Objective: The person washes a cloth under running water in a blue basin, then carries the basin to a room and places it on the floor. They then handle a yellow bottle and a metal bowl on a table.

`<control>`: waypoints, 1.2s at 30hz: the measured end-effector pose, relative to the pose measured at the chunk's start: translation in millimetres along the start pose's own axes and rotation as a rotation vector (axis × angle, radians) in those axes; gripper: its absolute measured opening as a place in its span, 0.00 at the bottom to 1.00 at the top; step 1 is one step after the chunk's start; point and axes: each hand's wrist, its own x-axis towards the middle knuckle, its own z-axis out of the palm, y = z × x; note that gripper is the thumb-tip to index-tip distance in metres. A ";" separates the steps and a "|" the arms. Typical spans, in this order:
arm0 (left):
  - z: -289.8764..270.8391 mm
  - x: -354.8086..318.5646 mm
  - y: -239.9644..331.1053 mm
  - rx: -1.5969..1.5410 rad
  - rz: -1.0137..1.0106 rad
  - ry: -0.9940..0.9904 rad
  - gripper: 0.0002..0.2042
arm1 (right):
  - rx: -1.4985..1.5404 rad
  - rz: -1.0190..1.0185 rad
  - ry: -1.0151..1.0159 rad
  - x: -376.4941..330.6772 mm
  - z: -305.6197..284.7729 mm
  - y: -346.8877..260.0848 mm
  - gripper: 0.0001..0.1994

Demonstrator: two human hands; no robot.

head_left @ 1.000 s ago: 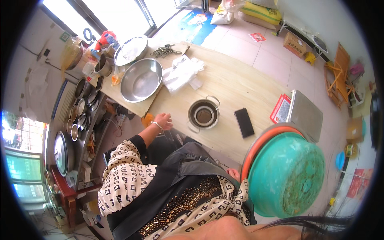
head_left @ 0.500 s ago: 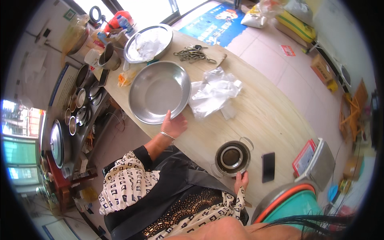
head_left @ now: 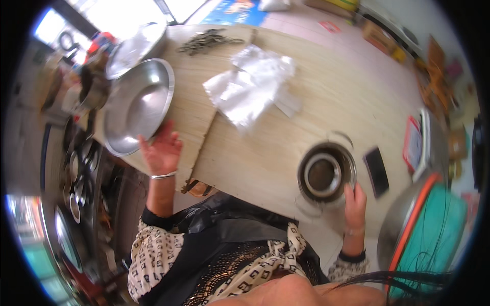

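A wide, shallow stainless steel basin [head_left: 145, 104] lies on the left part of the table. My left hand [head_left: 162, 150] is at its near right rim, fingers spread; blur hides whether they touch the metal. On the right, a small two-handled steel pot [head_left: 306, 191] has a smaller round metal vessel [head_left: 309, 176] inside it. The fingers of my right hand [head_left: 354, 204] are closed on the pot's right rim. Crumpled clear plastic bags [head_left: 250, 92] lie between the basin and the pot, and a black phone [head_left: 376, 172] is just right of the pot.
A metal chain [head_left: 206, 42] lies at the table's far edge. Another steel basin [head_left: 135, 51] with plastic in it stands behind the first. A green tub with an orange rim [head_left: 429, 229] is at the near right. Several pots line a shelf [head_left: 120, 204] on the left.
The basin has slid left, away from the plastic bags, baring a seam in the tabletop. My left hand has opened at its rim. The whole view has shifted; my right hand stays at the pot.
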 end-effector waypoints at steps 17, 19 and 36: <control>63.4 -53.3 -55.5 0.564 0.015 -0.179 0.16 | -0.004 -0.142 -0.032 9.1 48.2 0.4 0.15; 77.5 -59.1 -71.5 0.747 0.023 -0.251 0.11 | 0.064 -0.079 -0.151 10.0 51.8 -4.8 0.16; 42.1 -67.4 -114.9 1.975 0.567 -0.643 0.19 | -1.266 0.585 0.456 225.0 -165.4 64.0 0.21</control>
